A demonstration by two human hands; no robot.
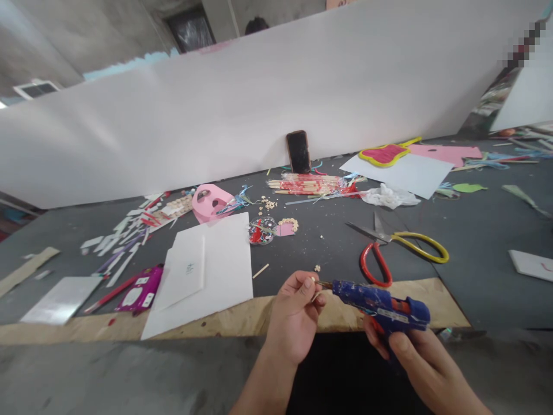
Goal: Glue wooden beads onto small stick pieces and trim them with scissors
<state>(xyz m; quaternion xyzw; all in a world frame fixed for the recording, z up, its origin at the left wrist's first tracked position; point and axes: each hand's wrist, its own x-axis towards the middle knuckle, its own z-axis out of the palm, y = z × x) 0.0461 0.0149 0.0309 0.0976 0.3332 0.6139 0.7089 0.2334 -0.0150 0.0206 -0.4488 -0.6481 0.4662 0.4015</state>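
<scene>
My right hand (410, 351) is wrapped round the handle of a blue hot glue gun (375, 302), its nozzle pointing left. Close to the nozzle tip, my left hand (298, 317) pinches a small pale piece (313, 280) too tiny to identify. Just beyond those fingertips, a little cluster of pale bits (317, 268) lies on the dark tabletop. Farther back is a pink card piece (286, 229) edged with pale bits, beside a clear round pack (262, 230) of beads and sequins. Large scissors (382, 237) with red and yellow handles lie open beyond the glue gun.
White sheets (228, 253) and a purple packet (140, 291) lie to the left, near scattered strips (123, 245). A phone (298, 151) leans against the white partition (259, 104). Wrapped sticks (309, 184), crumpled plastic (389, 196) and a yellow-edged pink shape (383, 154) sit at the back.
</scene>
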